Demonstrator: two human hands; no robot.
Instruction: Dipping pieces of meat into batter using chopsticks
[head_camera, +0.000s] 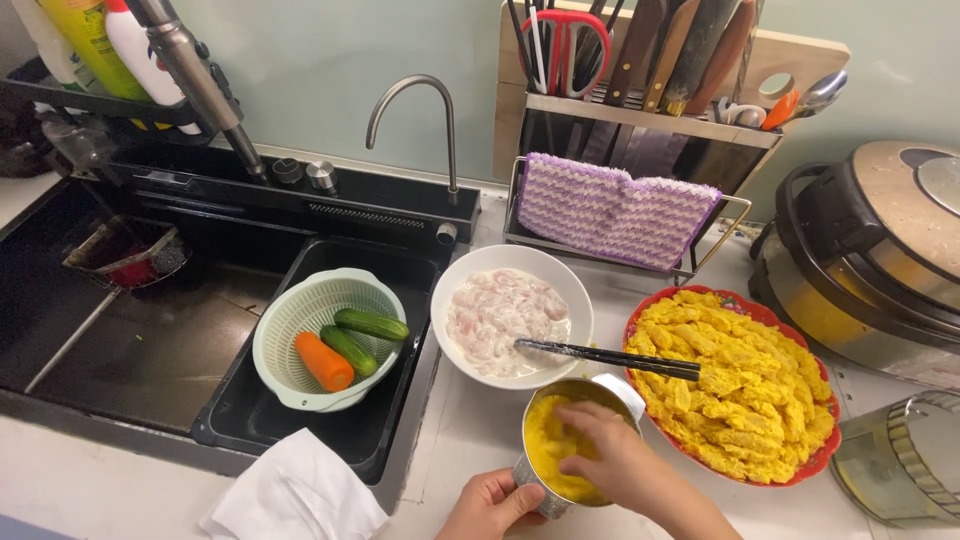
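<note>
The round steel cup (572, 440), filled with yellow crumb coating, stands on the white table (470, 430) at the near edge, and everything else is best placed from it. The left hand (490, 505) wraps the cup's near wall, fingers curled around the metal, seemingly to steady it. The right hand (610, 458) reaches into the cup's mouth with its fingertips bent down into the yellow crumb; whether they pinch a piece under the coating cannot be told, since the crumb hides them.

Just behind the cup sits a white round bowl (511, 315) of pale raw meat strips in a whitish marinade, with a pair of dark chopsticks (605, 357) resting across its rim and pointing toward the red-rimmed plate (735, 385) to the cup's right, which is heaped with strips already coated yellow. The bowl, cup and plate lie close together, so pieces need travel only a short way.

Left of the cup, in the black sink (150, 330), a pale green colander (325, 340) holds an orange carrot (323, 361) and two green cucumbers (362, 335). A white folded cloth (295, 495) lies at the near left
</note>
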